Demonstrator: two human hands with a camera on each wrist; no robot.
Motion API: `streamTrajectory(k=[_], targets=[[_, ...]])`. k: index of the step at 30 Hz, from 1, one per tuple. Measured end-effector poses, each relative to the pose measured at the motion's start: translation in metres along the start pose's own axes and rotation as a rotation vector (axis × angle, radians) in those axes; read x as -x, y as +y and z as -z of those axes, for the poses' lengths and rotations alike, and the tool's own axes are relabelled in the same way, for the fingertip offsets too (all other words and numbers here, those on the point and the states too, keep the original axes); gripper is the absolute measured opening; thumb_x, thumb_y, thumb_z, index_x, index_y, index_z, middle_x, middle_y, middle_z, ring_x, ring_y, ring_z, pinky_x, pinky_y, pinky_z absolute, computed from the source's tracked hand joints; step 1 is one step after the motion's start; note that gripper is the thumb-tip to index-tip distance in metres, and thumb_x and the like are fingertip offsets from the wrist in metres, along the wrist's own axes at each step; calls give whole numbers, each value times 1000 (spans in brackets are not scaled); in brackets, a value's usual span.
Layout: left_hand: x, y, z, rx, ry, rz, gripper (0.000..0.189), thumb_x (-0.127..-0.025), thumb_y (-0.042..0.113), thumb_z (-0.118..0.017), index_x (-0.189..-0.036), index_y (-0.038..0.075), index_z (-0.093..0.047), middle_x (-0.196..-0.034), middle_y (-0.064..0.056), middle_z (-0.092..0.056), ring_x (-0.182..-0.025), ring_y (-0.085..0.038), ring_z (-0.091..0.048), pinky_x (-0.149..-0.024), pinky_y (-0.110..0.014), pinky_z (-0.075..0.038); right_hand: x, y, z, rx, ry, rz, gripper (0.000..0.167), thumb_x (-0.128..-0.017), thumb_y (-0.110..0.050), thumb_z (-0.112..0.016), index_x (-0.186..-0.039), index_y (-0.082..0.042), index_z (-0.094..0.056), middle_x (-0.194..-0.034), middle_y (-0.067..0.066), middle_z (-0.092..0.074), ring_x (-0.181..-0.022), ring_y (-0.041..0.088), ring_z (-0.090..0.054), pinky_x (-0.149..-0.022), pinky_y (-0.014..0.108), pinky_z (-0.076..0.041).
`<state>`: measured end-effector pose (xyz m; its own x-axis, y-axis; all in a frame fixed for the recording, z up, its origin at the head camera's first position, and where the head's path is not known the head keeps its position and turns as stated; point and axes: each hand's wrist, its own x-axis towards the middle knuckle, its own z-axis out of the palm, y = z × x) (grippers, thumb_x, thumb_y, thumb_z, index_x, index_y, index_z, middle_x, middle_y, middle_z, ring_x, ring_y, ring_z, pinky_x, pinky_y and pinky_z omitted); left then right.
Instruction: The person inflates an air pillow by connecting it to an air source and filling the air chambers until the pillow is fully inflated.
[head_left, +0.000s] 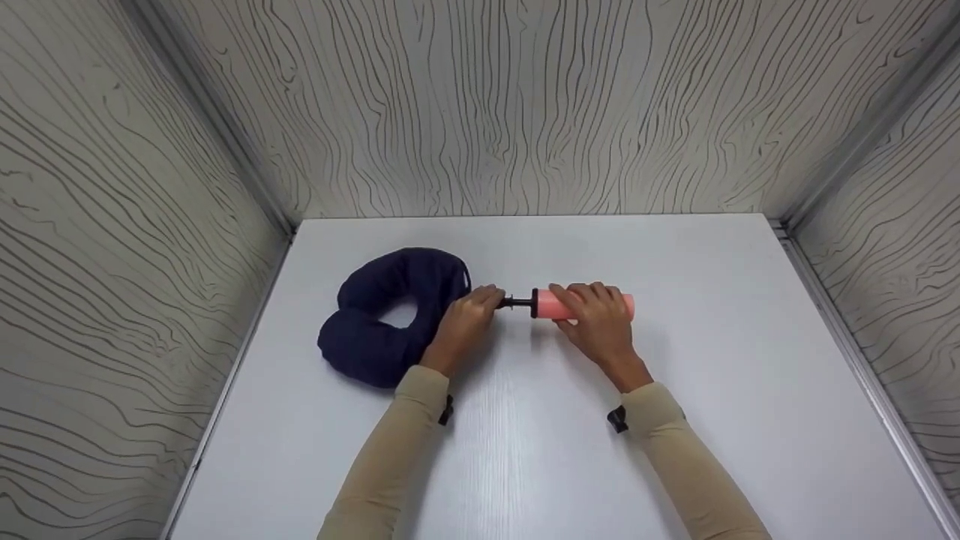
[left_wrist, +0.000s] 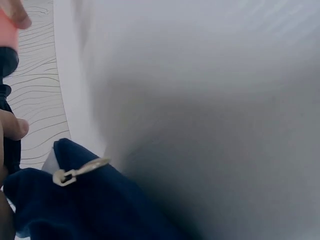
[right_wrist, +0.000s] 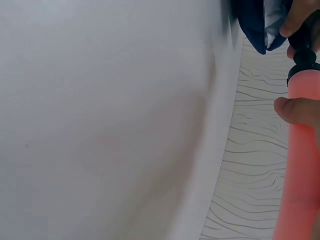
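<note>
A navy U-shaped neck pillow (head_left: 367, 352) lies on the left part of the white table, its curved side towards the hands. My right hand (head_left: 598, 322) grips the pink barrel of a hand pump (head_left: 551, 304), held sideways just above the tabletop. From the barrel a thin black stem runs left to my left hand (head_left: 466, 321), which holds its black end (left_wrist: 12, 150) against the pillow's right edge. A pale zipper pull (left_wrist: 80, 171) hangs on the pillow's fabric in the left wrist view. Fingers hide where the black end meets the pillow.
The white table (head_left: 495, 465) reaches a patterned back wall (head_left: 517, 112), with similar walls at left and right. Metal strips run along the side edges. A black strap piece (head_left: 618, 419) shows at the right wrist.
</note>
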<state>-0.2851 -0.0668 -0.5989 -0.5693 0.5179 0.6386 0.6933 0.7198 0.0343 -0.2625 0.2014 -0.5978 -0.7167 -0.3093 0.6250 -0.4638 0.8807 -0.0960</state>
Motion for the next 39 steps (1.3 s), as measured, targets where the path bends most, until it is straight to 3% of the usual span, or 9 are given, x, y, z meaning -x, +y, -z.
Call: streamTrajectory(k=[9,13,21,30,39], targets=[[0,-2,2,39,-8,15,25,-94,-8,-72,-117,0,-75,-113,-13,-78,-111,-27,-76,-97,-32,-65,18,35,21,-14,23,-57,70,-71,-20,-101,-135,-25,-73,-113,10,-78,-105,37,-70,-98,59,-57],[3,-4,3,42,-16,36,24,-94,-8,-72,-116,1,-74,-113,-13,-77,-111,-26,-76,-97,-32,-65,21,41,23,-18,33,-84,70,-69,-19,-102,-134,-24,-74,-114,11,-79,-105,38,-69,-98,60,-56],[2,5,5,-12,-44,-8,26,-93,-9,-70,-117,1,-74,-113,-12,-78,-111,-25,-76,-97,-31,-64,14,11,7,-46,-2,-58,68,-73,-22,-100,-136,-24,-73,-115,10,-79,-105,36,-69,-94,58,-57],[2,6,1,-42,-21,-13,27,-89,-8,-74,-115,0,-74,-111,-11,-78,-107,-25,-77,-95,-33,-65,-2,-24,-11,-35,15,-42,67,-74,-23,-100,-135,-24,-73,-113,8,-78,-103,35,-69,-91,56,-57],[2,4,0,4,-3,-29,27,-91,-8,-74,-116,0,-75,-111,-11,-79,-108,-24,-77,-95,-32,-65,-5,-26,-9,0,3,-15,67,-74,-23,-100,-135,-24,-73,-113,8,-78,-104,34,-70,-92,55,-58]])
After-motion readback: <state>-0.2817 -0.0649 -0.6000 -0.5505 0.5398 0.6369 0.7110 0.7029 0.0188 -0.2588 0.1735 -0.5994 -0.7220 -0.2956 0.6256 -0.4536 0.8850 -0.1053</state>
